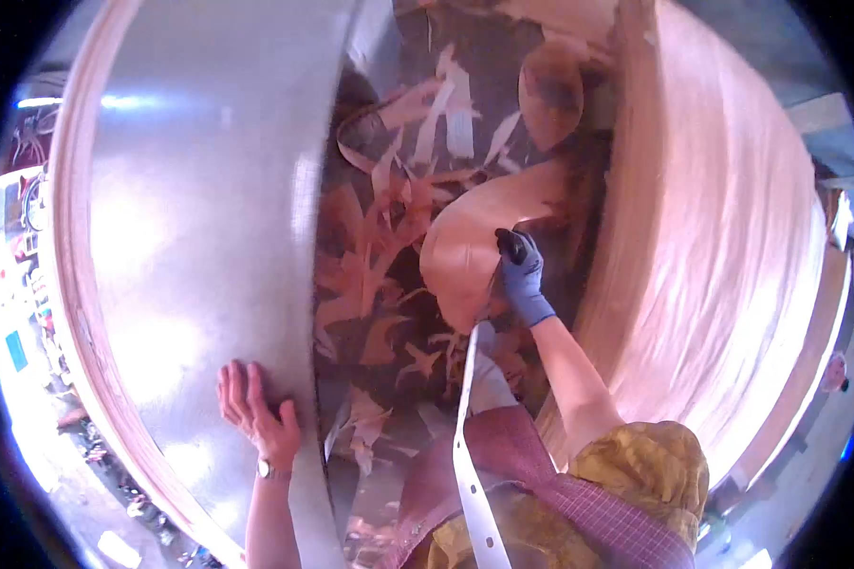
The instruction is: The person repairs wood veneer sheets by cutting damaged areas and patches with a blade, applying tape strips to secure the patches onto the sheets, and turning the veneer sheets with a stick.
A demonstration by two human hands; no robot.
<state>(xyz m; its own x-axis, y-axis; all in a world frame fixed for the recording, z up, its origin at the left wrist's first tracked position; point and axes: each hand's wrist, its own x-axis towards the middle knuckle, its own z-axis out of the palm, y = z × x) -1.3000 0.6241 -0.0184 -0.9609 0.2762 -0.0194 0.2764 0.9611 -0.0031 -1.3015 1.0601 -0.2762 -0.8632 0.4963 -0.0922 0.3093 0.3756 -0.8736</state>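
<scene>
My bare left hand point(256, 408), with a watch point(265, 468) on its wrist, lies flat on a shiny, smooth grey sheet point(209, 237) at the left. Its fingers are stretched out and it holds nothing. My right hand point(523, 272) wears a blue-grey glove with dark fingertips. Those fingers are curled closed beside a curved, thin peach-coloured sheet point(460, 251), which looks like wood veneer. A thin dark line shows below the fist, but what the fingers hold I cannot make out.
Torn veneer scraps point(389, 209) litter the floor between the grey sheet and a tall stack of pale sheets point(721, 218) on the right. A white strap with holes point(467, 474) hangs in front of my apron point(503, 446).
</scene>
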